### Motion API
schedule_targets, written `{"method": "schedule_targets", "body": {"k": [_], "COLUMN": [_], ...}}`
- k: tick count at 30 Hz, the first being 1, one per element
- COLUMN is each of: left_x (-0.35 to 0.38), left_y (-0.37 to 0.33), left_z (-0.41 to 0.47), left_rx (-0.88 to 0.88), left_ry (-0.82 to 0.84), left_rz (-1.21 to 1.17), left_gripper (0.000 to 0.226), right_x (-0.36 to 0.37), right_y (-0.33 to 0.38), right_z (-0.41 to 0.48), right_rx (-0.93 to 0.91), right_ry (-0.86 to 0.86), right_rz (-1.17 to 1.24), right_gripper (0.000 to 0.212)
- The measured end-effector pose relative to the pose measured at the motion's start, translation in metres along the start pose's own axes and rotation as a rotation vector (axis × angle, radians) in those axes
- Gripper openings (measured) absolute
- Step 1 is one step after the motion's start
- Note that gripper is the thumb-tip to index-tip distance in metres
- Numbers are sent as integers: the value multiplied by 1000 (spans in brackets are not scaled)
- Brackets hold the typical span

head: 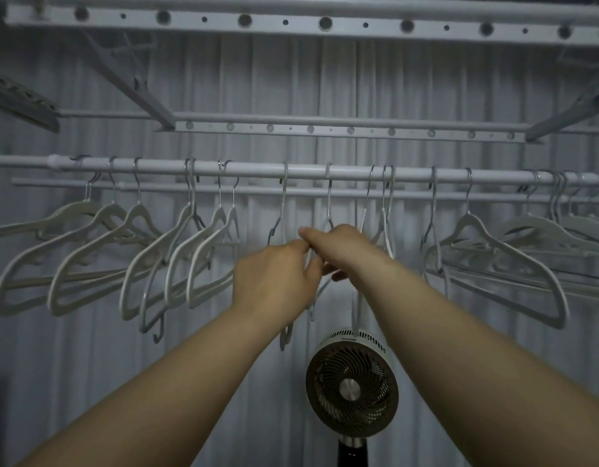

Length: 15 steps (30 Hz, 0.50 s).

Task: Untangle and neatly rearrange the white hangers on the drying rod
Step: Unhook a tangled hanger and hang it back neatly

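Untangling step. My left hand (274, 274), right hand (342, 251) meet at centre hangers (329, 207) hung on rod (244, 170), fingers pinching white arms. Next, I reckon: ease pair apart, space hooks evenly.

No text, label, brand or number can be read. Dark marks are seen on the white band (368, 339) along the top of the standing fan (352, 382), but they are too blurred to be made out as letters or figures.
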State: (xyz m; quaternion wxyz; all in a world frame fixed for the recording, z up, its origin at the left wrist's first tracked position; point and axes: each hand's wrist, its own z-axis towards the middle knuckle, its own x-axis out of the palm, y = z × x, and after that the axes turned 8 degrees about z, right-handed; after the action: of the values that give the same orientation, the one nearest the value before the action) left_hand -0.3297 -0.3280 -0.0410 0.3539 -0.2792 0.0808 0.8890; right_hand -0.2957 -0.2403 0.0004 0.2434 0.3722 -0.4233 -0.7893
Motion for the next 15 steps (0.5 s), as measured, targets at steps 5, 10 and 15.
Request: {"method": "schedule_targets", "body": {"k": [5, 10, 15], "left_x": [0, 11, 22], "left_y": [10, 22, 43], "left_z": [-15, -34, -37], "left_rx": [-15, -24, -221], "left_ry": [20, -12, 30], "left_rz": [-160, -358, -480], "left_gripper": [37, 54, 44], "right_x": [0, -11, -21], "right_y": [1, -5, 2], "right_z": [5, 15, 31], "right_rx": [106, 154, 105], "right_ry": [103, -17, -89], "right_rz": [32, -2, -148], "right_gripper": [16, 32, 34]}}
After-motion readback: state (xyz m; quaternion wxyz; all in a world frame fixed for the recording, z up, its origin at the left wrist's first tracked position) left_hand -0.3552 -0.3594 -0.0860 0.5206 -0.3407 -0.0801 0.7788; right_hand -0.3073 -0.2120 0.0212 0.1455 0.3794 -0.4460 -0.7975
